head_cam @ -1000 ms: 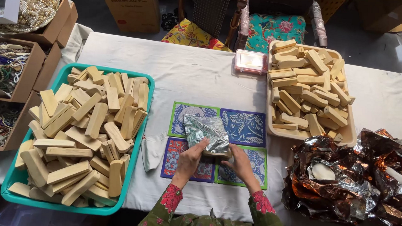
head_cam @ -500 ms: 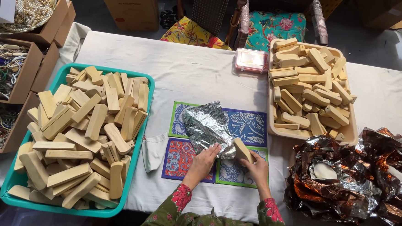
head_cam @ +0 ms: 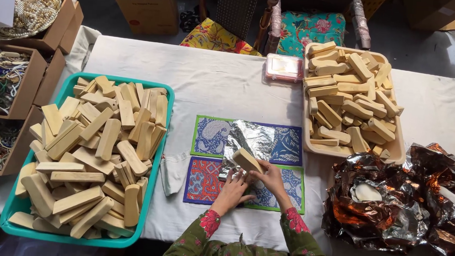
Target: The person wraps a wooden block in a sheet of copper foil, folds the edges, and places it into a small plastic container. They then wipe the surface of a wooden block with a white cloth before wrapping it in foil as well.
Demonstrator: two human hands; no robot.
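Observation:
A crinkled silver foil sheet (head_cam: 250, 139) lies spread over four patterned mats (head_cam: 209, 135) in the middle of the white-covered table (head_cam: 225, 81). A pale yellow soap-like bar (head_cam: 246, 160) rests tilted on the foil's near edge. My right hand (head_cam: 272, 179) grips the bar's right end. My left hand (head_cam: 232, 189) lies beside it, fingers apart, fingertips touching the foil just under the bar. Both sleeves are green with pink floral cuffs.
A teal bin (head_cam: 162, 140) full of bars sits at the left, a beige tray (head_cam: 400, 150) of bars at the back right. Crumpled copper and silver foil (head_cam: 405, 205) is piled at the right. A small pink box (head_cam: 284, 67) and cardboard boxes of beads (head_cam: 4, 75) are also here.
The crumpled foil that both hands held has been spread flat on the mats. My right hand has brought a bar onto the foil's near edge, and my left hand has come up to it.

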